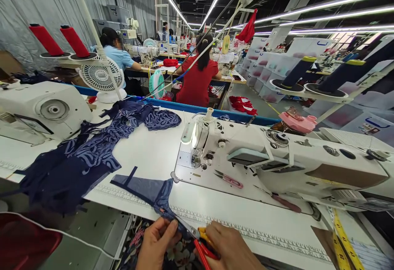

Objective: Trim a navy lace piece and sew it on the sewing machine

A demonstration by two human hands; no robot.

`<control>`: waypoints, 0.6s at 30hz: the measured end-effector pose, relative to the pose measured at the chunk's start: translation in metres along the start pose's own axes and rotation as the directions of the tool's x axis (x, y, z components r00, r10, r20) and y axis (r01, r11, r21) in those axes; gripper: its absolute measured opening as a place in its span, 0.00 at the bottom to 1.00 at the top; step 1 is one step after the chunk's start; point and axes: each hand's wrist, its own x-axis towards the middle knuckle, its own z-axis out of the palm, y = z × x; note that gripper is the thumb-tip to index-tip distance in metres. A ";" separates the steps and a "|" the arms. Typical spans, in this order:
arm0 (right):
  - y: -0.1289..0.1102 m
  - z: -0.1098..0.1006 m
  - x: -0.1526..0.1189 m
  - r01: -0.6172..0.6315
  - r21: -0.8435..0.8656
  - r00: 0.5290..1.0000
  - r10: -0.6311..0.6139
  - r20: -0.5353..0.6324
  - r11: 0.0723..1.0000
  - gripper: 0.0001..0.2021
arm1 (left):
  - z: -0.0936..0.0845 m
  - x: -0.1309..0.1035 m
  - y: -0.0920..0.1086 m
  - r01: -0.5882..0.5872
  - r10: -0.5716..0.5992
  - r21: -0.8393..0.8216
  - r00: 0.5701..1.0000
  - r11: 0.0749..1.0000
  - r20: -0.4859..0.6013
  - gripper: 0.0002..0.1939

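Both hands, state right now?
Left hand: closed, pinching the navy cloth between thumb and fingers.
Right hand: closed, holding the scissors by the handles.

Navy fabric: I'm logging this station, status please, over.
Left hand pinching navy fabric. Right hand holding scissors, blades at the fabric. Nothing visibly in the way; pink-handled snips lie apart.
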 end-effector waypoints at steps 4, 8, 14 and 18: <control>0.004 0.003 0.000 0.008 -0.026 1.000 -0.008 -0.020 1.000 0.11 | 0.000 0.002 -0.001 0.004 -0.004 0.011 0.999 1.000 0.034 0.28; 0.010 0.014 0.001 0.060 -0.082 0.995 -0.066 -0.077 0.995 0.11 | 0.002 0.002 -0.002 -0.002 0.000 0.040 0.999 0.999 0.045 0.29; 0.007 0.026 0.000 0.045 -0.014 0.999 -0.045 -0.022 0.999 0.15 | 0.001 0.002 -0.001 0.020 -0.023 0.051 0.998 0.999 0.062 0.30; 0.021 0.002 -0.005 -0.104 0.098 0.994 0.108 -0.031 0.990 0.16 | -0.003 0.005 -0.004 -0.002 0.000 0.031 0.998 1.000 0.060 0.29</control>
